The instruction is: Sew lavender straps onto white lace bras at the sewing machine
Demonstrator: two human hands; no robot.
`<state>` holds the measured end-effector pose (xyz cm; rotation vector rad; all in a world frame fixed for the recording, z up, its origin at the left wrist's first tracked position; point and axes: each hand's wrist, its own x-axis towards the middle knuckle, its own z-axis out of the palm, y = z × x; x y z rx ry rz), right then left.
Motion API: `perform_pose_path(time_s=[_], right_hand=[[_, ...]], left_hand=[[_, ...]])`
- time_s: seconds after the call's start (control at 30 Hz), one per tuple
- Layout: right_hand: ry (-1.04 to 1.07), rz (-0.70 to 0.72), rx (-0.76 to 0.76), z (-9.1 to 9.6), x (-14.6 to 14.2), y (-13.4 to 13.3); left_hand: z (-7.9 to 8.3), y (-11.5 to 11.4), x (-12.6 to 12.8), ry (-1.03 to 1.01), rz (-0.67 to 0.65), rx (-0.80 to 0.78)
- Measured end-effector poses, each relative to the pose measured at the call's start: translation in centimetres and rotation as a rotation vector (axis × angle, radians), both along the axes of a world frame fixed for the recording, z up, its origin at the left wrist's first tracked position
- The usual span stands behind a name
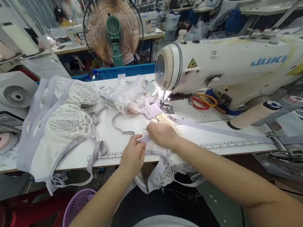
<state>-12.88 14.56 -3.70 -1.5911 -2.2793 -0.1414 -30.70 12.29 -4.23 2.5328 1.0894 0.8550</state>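
Side by side at the table's front edge, both hands work on a white lace bra (165,175) with pale lavender edging, part of which hangs over my lap. My left hand (133,153) pinches the bra's lavender band between thumb and fingers. Fingers curled, my right hand (162,135) grips the same band just to the right. A small thin dark tip shows by the right fingertips, too small to name. Beyond the hands lie another lace bra (129,101) and a pink paper slip (153,110), close to the lit needle of the sewing machine (228,62).
A pile of lace bras (65,123) covers the table's left side. Red- and yellow-handled scissors (204,100) rest on the machine bed. A lavender tape (221,129) runs right past a thread cone (256,114). A fan (113,29) stands behind; a purple basket (76,205) is below left.
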Motion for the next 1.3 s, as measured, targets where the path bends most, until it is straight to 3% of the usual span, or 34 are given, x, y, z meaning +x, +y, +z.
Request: perform_pose_path(time_s=[0.13,0.23,0.33,0.4,0.47,0.5,0.57,0.7,1.1,1.3], right_hand=[[-0.016,0.014,-0.025,-1.1,0.1,0.2],[0.05,0.039,0.02,0.8,0.3,-0.3],[0.398,-0.034,0.069,3.5,-0.3,-2.1],[0.721,-0.082,-0.147,4.5,-1.0,-3.8],[0.972,-0.076,-0.484,4.2,-1.9,-5.4],[1.034,-0.09,-0.583,3.7,-2.3,-5.9],[1.032,-0.174,-0.606,2.2,-2.8,-6.4],[0.848,-0.29,-0.472,0.3,-2.6,-5.8],[0.756,-0.232,-0.475,0.5,-2.3,-5.2],[0.778,-0.245,-0.527,0.8,-2.3,-5.0]], left_hand=[[0.5,0.3,-1.5,0.186,-0.113,0.213],[0.7,-0.1,-2.3,0.282,-0.223,0.28],[0.7,-0.8,-2.6,0.387,-0.244,0.29],[0.7,-1.1,-2.7,0.406,-0.256,0.266],[0.9,-1.3,-2.8,0.405,-0.263,0.229],[1.0,-1.2,-2.9,0.404,-0.267,0.212],[1.4,-1.1,-3.1,0.417,-0.28,0.185],[2.1,-0.6,-3.7,0.434,-0.332,0.147],[1.5,-0.6,-3.9,0.424,-0.347,0.18],[1.4,-0.4,-4.2,0.436,-0.321,0.112]])
